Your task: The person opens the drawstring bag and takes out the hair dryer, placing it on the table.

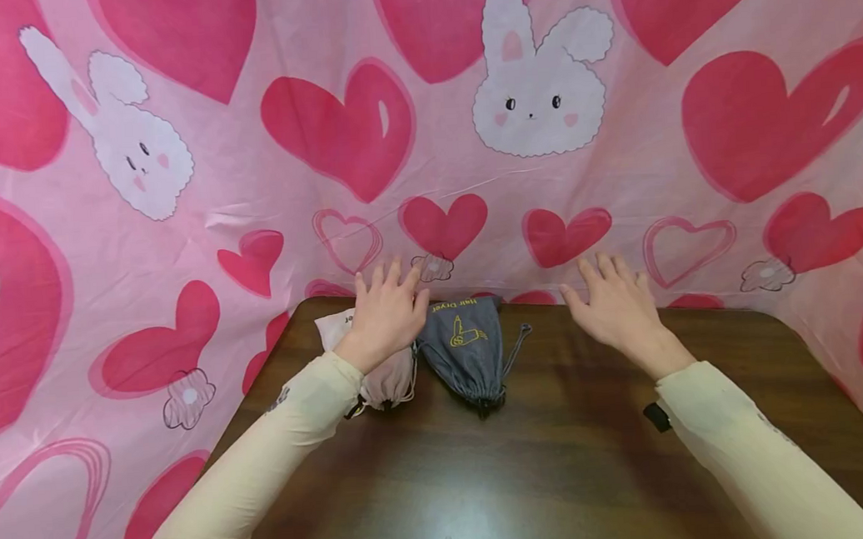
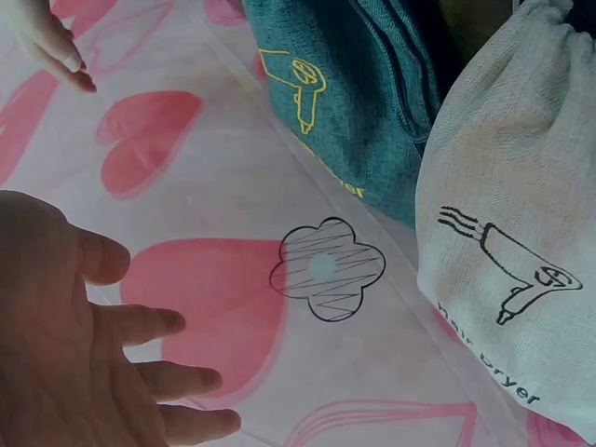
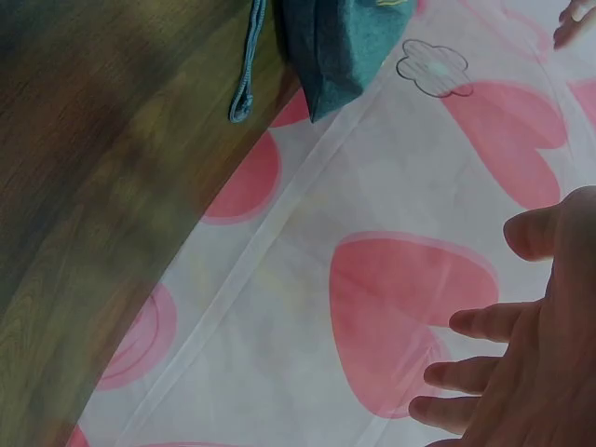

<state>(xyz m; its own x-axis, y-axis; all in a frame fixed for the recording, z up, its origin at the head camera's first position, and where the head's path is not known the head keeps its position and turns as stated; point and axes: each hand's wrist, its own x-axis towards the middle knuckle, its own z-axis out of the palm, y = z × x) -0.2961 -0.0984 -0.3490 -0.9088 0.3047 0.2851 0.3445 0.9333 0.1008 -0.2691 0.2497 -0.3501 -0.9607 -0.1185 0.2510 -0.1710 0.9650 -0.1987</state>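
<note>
In the head view, your left hand [image 1: 384,319], fingers spread and holding nothing, hides part of the pale bag [image 1: 392,381]. The dark bag [image 1: 463,351] lies just beside it, near the back edge of the counter [image 1: 447,485]. Your right hand [image 1: 621,310], also spread and unladen, is apart from the dark bag. A low sweep could snag the loose cord [image 1: 516,351] and drag that bag askew; the glossy wood-grain top may let it slide.

In the left wrist view, your hand is clear of both bags. The pale one looks coarsely woven, bulging, with a gathered neck and black print [image 2: 512,265]. Pinch only its slack fabric and the contents could swing.

In the right wrist view, the cord ends in a thin loop, and the dark bag's pointed corner crosses the counter's edge line. Pushed farther, it might crumple against the smooth, heart-printed cloth [image 3: 307,363].
</note>
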